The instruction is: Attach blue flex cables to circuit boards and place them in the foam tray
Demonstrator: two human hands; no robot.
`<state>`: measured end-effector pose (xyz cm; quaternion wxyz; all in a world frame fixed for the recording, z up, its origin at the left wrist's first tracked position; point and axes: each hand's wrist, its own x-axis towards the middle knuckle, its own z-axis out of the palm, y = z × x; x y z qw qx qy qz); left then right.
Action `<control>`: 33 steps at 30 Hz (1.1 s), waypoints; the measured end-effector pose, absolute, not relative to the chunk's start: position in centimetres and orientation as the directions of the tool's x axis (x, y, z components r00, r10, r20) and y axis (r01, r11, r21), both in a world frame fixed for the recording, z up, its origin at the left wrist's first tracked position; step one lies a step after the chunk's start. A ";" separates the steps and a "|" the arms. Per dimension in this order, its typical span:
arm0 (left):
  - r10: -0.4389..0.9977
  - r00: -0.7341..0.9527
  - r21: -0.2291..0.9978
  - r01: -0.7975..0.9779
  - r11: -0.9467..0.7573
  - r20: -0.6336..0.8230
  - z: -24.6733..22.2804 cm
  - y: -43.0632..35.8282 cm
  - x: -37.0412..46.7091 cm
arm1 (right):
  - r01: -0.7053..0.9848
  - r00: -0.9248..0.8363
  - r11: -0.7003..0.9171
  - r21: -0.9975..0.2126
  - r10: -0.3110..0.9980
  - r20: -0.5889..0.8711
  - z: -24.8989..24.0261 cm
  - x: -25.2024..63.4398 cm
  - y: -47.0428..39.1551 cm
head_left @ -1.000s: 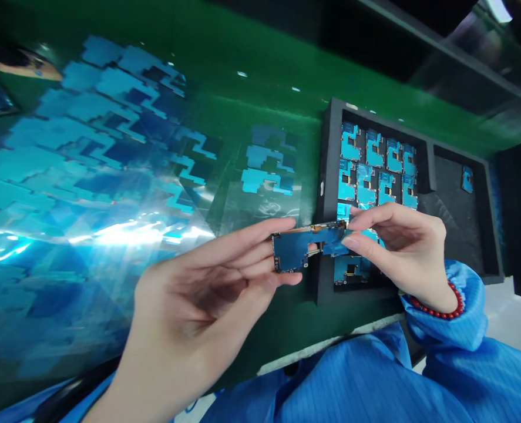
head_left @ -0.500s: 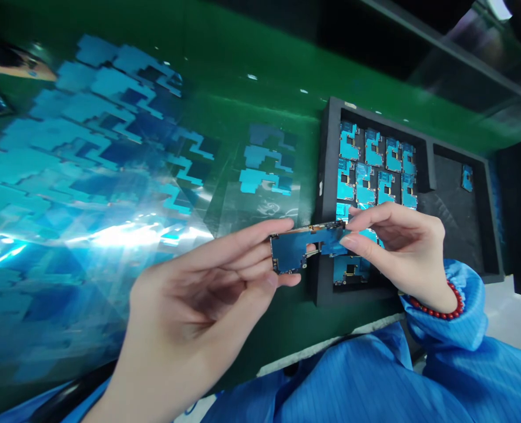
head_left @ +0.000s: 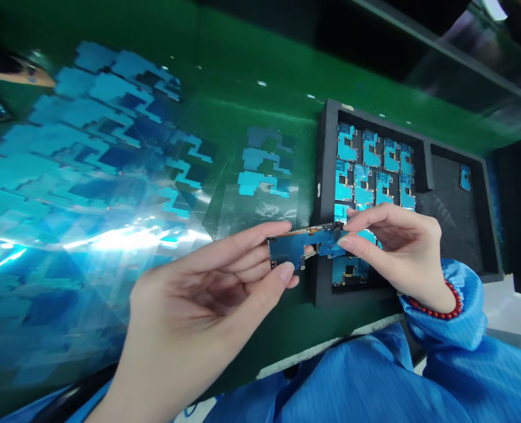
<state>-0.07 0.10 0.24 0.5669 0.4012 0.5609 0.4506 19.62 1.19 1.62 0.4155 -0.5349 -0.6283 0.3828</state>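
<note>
Now the left hand (head_left: 198, 302), gripping the circuit board (head_left: 285, 251), has slid its thumb onto the face — likely steadier — while the right hand (head_left: 401, 249) pinches the other end, over the black tray's (head_left: 327, 158) left wall.

blue board (head_left: 286, 250); black tray (head_left: 325, 176); green tabletop (head_left: 225, 76); red bracelet (head_left: 447, 315)

Just below the centre of the frame, the thumb (head_left: 282, 277) of the left hand (head_left: 190, 308) is now farther right and higher, its tip overlapping the lower edge of the blue circuit board (head_left: 285, 250).
</note>
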 end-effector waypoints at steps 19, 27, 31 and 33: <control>0.948 -0.094 0.951 0.021 0.307 -0.304 0.3 0.1 0.4 | 0.361 -0.121 0.122 -0.925 0.989 0.083 1.5 19.5 1.1; 0.956 -0.102 0.944 0.161 0.290 -0.276 -0.2 -0.1 0.0 | 0.364 -0.146 0.126 -0.923 0.986 0.077 1.4 19.6 1.1; 0.958 -0.101 0.944 0.171 0.281 -0.267 -0.3 -0.1 -0.1 | 0.389 -0.154 0.136 -0.911 0.985 0.081 1.2 19.6 1.2; 0.959 -0.101 0.945 0.167 0.280 -0.267 -0.3 -0.2 -0.2 | 0.377 -0.163 0.144 -0.915 0.983 0.088 1.1 19.6 1.2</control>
